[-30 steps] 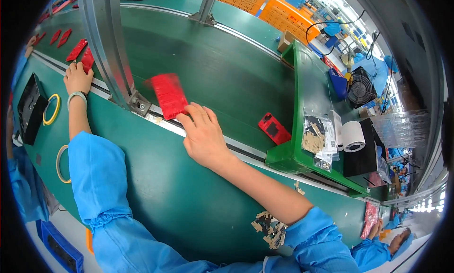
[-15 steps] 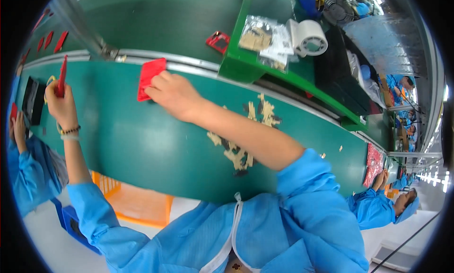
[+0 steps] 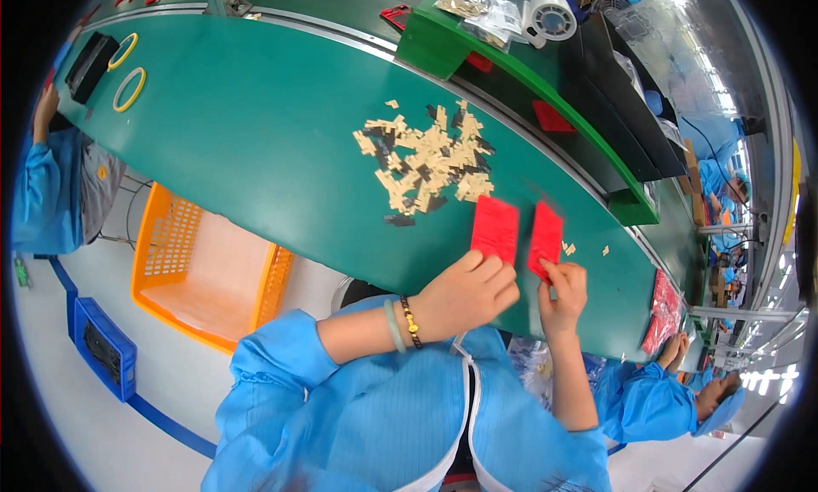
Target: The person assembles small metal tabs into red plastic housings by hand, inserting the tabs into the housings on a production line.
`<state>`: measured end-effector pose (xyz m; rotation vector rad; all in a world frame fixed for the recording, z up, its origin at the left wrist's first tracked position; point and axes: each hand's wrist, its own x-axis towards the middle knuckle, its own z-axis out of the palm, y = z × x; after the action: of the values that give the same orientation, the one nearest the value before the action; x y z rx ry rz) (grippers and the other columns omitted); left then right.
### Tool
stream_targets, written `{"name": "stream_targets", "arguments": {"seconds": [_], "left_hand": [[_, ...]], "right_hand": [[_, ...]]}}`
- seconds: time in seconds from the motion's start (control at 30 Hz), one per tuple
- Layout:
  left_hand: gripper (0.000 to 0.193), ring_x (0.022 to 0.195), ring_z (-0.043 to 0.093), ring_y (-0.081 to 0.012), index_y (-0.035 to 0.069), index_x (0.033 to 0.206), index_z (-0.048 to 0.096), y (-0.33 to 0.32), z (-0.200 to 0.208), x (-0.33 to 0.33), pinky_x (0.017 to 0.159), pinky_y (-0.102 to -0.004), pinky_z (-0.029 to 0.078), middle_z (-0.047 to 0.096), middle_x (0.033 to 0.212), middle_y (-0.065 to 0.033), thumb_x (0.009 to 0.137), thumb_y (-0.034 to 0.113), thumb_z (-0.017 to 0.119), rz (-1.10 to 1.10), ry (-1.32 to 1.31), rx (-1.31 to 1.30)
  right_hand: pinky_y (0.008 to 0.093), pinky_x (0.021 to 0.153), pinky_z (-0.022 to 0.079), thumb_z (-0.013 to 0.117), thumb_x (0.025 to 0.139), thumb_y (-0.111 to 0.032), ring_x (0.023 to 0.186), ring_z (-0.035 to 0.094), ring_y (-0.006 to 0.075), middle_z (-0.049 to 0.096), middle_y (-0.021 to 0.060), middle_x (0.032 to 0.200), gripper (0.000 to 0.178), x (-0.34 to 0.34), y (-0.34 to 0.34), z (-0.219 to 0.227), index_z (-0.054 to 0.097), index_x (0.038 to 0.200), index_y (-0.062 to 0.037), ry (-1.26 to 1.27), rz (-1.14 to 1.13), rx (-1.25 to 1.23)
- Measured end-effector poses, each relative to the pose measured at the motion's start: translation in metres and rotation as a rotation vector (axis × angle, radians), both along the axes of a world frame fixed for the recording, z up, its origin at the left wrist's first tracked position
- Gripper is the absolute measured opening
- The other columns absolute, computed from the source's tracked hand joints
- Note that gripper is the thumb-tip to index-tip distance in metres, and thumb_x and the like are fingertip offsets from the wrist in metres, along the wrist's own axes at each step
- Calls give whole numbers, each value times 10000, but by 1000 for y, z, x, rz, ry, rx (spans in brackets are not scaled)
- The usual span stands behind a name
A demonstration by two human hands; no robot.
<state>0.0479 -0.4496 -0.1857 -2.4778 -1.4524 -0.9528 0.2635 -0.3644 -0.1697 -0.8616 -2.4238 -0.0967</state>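
- Here, my left hand [image 3: 467, 298]: fingers closed on the near edge of a flat red rectangular panel [image 3: 495, 225], over the smooth green desk [image 3: 256, 134].
- My right hand [image 3: 562, 294]: fingers pinching the near end of a second flat red panel [image 3: 546, 235], slightly blurred, apart from the first.
- Loose pile of small beige and black pieces [image 3: 434, 155], on the desk, beyond the left panel.
- Orange perforated plastic crate [image 3: 152, 279], beside the desk's near edge, to my left.

— What colour are the left panel [image 3: 496, 224] and right panel [image 3: 545, 235]?
— Both red, and the tabletop [image 3: 256, 143] is green
— And the scattered bits [image 3: 430, 155]?
— Beige mixed with black
— The crate [image 3: 179, 325]?
— Orange, and the sleeve [image 3: 281, 356] is blue
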Motion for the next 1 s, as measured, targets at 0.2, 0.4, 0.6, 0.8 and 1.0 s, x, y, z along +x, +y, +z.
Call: {"name": "stream_targets", "arguments": {"seconds": [0.2, 0.4, 0.6, 0.8, 1.0], "left_hand": [[357, 1142, 517, -292, 54, 1165, 550, -80, -60, 43, 937, -402, 419, 514, 1249, -150, 870, 245, 611, -656, -524, -571], [380, 1260, 437, -344, 21, 1221, 524, -95, -152, 28, 1059, -424, 347, 495, 1296, -191, 941, 277, 522, -405, -449, -661], [309, 1043, 590, -316, 48, 1161, 567, -48, -63, 20, 891, -397, 479, 611, 1133, -142, 899, 212, 570, -403, -184, -968], [179, 861, 610, -321, 65, 965, 627, 6, -9, -64, 732, -393, 505, 627, 900, -114, 786, 52, 635, 83, -399, -219], [197, 884, 581, -292, 51, 942, 618, 94, 1, -72, 766, -382, 481, 611, 895, -90, 752, 34, 666, 92, -341, -164]], "right_hand": [[433, 915, 465, 644, 759, -67, 1048, 589, 332, 606, 148, 1105, 338, 39, -79, -20, 640, 1092, -8, 138, 266, -575], [427, 1114, 256, 482, 952, -238, 1345, 364, 323, 425, 145, 1427, 475, 77, -96, -132, 432, 1387, -53, -49, 638, -1217], [440, 1108, 276, 544, 909, -190, 1312, 404, 310, 436, 156, 1411, 470, 73, -77, -157, 466, 1355, -64, -266, 481, -922], [382, 989, 437, 639, 843, -104, 1217, 508, 304, 508, 133, 1349, 452, 46, -91, -45, 540, 1283, -68, -289, 218, -1012], [394, 951, 462, 682, 770, -75, 1181, 540, 298, 579, 103, 1258, 379, 20, -49, -10, 639, 1146, -69, 94, 257, -579]]}}
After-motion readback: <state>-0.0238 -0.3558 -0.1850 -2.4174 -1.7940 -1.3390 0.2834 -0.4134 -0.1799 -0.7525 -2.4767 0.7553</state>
